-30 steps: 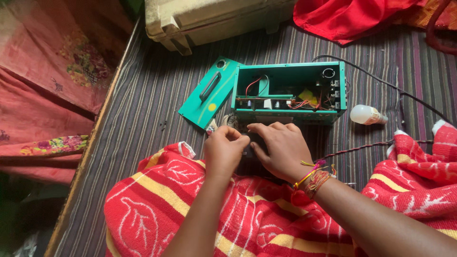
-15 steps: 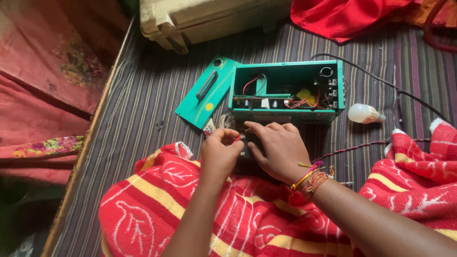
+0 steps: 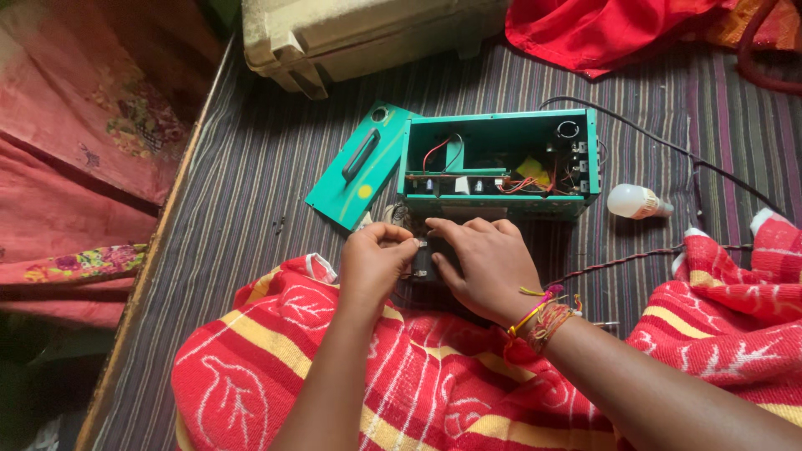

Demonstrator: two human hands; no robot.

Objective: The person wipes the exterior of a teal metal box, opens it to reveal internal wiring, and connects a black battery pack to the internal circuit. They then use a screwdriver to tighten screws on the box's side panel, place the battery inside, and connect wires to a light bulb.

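A teal open metal box [image 3: 499,159] with wires and small parts inside lies on a striped mat. Its teal lid [image 3: 361,164], with a black handle, rests flat to the left. Just in front of the box, my left hand [image 3: 373,262] pinches a small dark part [image 3: 421,260] with thumb and fingers. My right hand [image 3: 485,261], with thread bracelets at the wrist, lies over the same dark part and presses on it. Most of the part is hidden under both hands.
A white bulb [image 3: 636,201] lies right of the box, with a black cable [image 3: 668,147] running behind it. A cream plastic case [image 3: 359,33] stands at the back. Red patterned cloth [image 3: 434,384] covers my lap. The mat's edge [image 3: 159,250] runs along the left.
My view has shifted slightly. Both hands stay on the dark part in front of the box, with the fingers moving only a little.
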